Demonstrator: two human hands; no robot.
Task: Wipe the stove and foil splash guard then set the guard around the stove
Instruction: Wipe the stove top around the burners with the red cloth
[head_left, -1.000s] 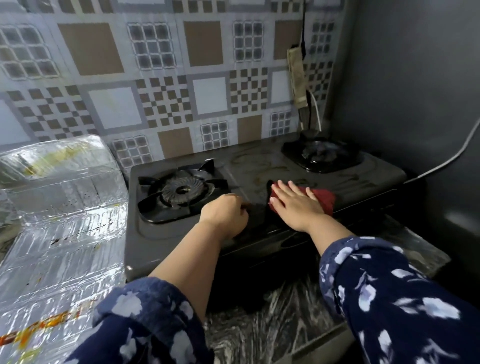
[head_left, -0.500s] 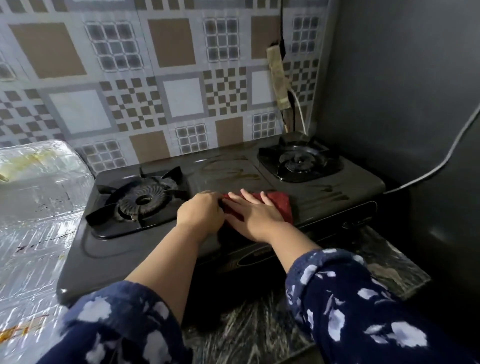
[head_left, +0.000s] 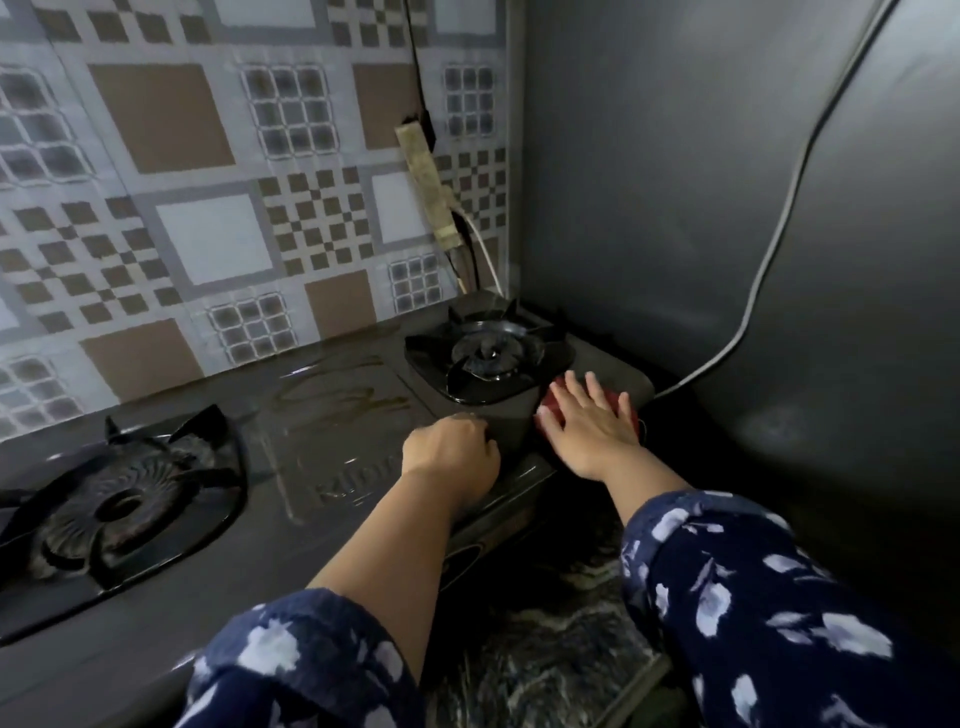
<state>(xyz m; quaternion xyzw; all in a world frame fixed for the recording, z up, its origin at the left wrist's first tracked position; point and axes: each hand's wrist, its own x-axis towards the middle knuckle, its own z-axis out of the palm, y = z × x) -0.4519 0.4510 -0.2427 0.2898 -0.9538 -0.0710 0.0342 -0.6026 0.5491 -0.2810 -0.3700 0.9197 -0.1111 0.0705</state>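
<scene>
red cloth (head_left: 626, 410) mostly hidden under flat right hand (head_left: 589, 434). embossed brand lettering (head_left: 358, 480) partly covered by fisted left hand (head_left: 452, 457), unreadable. burner (head_left: 111, 506) far left of left hand cut by frame edge.

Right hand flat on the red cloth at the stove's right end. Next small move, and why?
Probably sweep the right hand and cloth back left across the stove: smears show mid-top, and the cloth sits at the right edge.

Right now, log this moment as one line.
step: wiping stove | right hand: flat on red cloth, front right corner | left hand: fisted on stove
</scene>
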